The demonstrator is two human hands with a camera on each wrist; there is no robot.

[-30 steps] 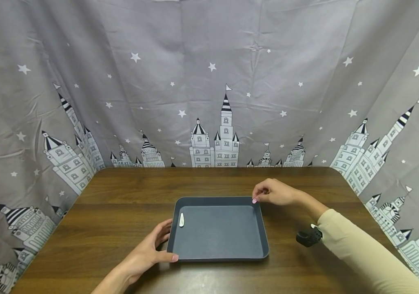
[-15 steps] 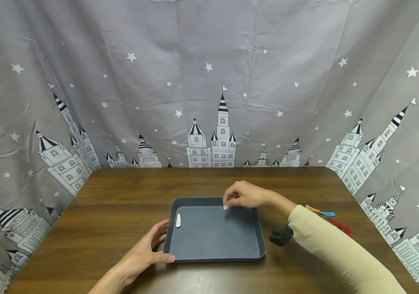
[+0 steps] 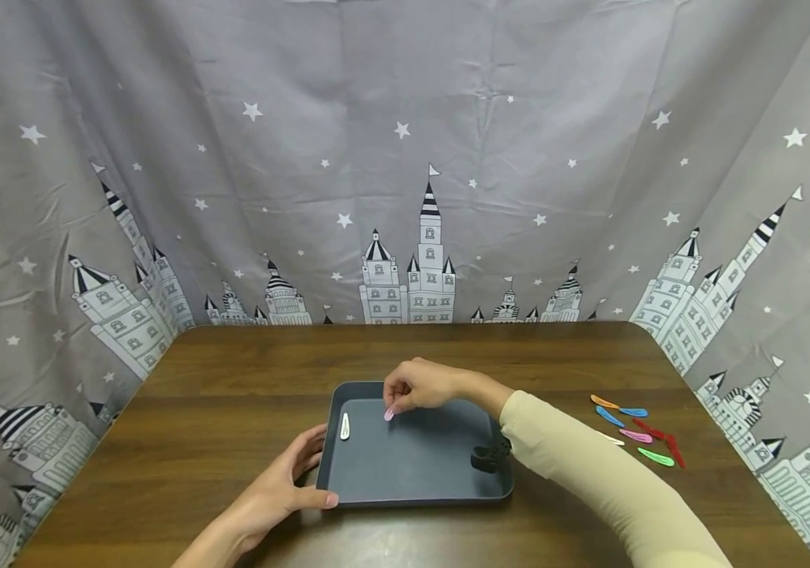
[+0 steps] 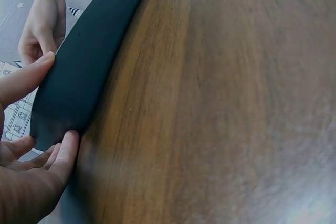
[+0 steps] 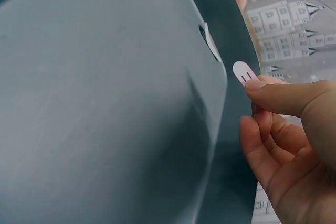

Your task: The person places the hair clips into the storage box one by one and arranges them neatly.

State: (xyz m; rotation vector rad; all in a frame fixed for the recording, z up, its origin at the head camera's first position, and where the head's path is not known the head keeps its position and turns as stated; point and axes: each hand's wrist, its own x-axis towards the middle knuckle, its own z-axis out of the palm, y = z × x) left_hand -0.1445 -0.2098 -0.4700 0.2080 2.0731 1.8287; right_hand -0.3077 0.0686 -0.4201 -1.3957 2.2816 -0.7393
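My right hand (image 3: 427, 385) pinches a pink snap hair clip (image 3: 389, 414) between thumb and fingertips, above the left half of the grey tray (image 3: 419, 469). Seen from the right wrist, the rounded end of the pink clip (image 5: 242, 71) sticks out past the thumb. A white snap hair clip (image 3: 345, 426) lies inside the tray along its left wall. My left hand (image 3: 280, 481) grips the tray's front left corner; in the left wrist view its thumb (image 4: 37, 74) is on the rim and its fingers are against the outer wall.
Right of the tray, several loose hair clips lie on the brown wooden table (image 3: 234, 379), among them an orange clip (image 3: 604, 401), a green clip (image 3: 656, 457) and a red clip (image 3: 675, 450). A grey castle-print curtain (image 3: 405, 63) hangs behind the table. A black wrist device (image 3: 487, 459) hangs below the right sleeve.
My right hand has moved left with the pink clip, from the tray's far right corner to over its left half. Loose clips on the right have come into sight. The left hand keeps its grip.
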